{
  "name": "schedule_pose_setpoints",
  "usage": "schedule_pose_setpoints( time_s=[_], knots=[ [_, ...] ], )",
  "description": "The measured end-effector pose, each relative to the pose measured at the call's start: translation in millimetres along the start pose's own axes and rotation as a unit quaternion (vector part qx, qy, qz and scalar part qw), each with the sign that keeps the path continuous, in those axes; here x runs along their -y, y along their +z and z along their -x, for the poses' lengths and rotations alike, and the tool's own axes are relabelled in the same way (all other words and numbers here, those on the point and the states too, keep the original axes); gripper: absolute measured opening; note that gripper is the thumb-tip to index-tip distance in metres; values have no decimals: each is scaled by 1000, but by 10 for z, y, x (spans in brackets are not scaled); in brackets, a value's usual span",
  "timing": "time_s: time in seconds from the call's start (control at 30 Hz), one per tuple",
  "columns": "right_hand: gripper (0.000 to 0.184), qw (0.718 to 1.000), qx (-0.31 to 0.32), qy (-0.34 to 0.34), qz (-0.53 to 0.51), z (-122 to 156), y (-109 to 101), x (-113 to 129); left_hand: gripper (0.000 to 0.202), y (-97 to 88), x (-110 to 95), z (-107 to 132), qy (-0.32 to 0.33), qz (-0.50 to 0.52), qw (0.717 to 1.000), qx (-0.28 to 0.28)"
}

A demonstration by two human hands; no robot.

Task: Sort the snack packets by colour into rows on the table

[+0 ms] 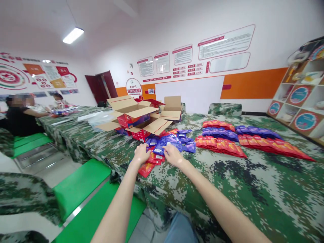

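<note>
In the middle of the head view, a loose heap of small purple packets [172, 139] and red packets [146, 169] lies near the table's front edge. My left hand [141, 155] is at the heap's left side, its fingers curled closed on a purple packet. Just to the right, my right hand [174, 156] grips a purple packet [158, 149] at the heap's front, thumb and fingers pressed together. The fingertips of both hands are partly hidden. Beyond the hands stand opened cardboard boxes [134, 119] with red and purple sides and raised flaps.
Overlapping rows of red packets [220, 147] and purple packets [258, 131] lie to the right on the camouflage tablecloth [227, 189]. Clear plastic sheets [98, 118] are left of the boxes. Green benches [83, 179] line the near side. Other people sit at the far left.
</note>
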State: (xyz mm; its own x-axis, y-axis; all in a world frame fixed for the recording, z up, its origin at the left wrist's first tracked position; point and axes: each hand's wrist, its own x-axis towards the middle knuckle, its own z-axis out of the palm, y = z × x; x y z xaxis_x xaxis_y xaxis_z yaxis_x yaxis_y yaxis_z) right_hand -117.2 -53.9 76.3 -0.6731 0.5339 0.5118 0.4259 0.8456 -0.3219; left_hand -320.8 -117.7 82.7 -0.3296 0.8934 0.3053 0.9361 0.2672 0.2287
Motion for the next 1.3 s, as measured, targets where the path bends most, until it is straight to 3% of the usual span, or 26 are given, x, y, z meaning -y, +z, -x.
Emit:
schedule_pose_setpoints(
  time_s=[0.13, 0.3, 0.47, 0.6, 0.77, 0.87, 0.97, 1.1, 1.2, 1.3],
  knots=[
    [21, 997, 55, -30, 35, -20, 122, 410, 30, -44, 112, 166, -38, -57, 997, 47],
    [25, 991, 85, -45, 92, -6, 203, 656, 35, -40, 119, 269, -50, -65, 994, 68],
    [25, 988, 105, -38, 110, 63, 294, 694, 29, -16, 74, 303, -46, -45, 997, 44],
    [24, 994, 82, -29, 71, 71, 336, 656, 25, -64, 122, 317, -41, -15, 999, 18],
    [27, 999, 33, 23, -16, -88, 305, 606, 27, -307, 329, 385, -41, 13, 999, -27],
    [34, 989, -23, 72, -124, -216, 261, 556, 29, -453, 343, 418, -34, 68, 995, -69],
    [38, 950, -89, 137, -266, -297, 160, 446, 30, -481, 108, 404, -6, 172, 981, -87],
    [32, 878, -203, 177, -395, -230, -132, 105, 31, -301, -556, 335, 50, 270, 960, -59],
    [28, 853, -266, 222, -389, 7, -452, -314, 29, -65, -1135, 283, 78, 347, 934, -18],
    [29, 854, -301, 272, -325, 380, -781, -787, 28, 207, -1675, 250, 103, 412, 905, 27]
  ],
)
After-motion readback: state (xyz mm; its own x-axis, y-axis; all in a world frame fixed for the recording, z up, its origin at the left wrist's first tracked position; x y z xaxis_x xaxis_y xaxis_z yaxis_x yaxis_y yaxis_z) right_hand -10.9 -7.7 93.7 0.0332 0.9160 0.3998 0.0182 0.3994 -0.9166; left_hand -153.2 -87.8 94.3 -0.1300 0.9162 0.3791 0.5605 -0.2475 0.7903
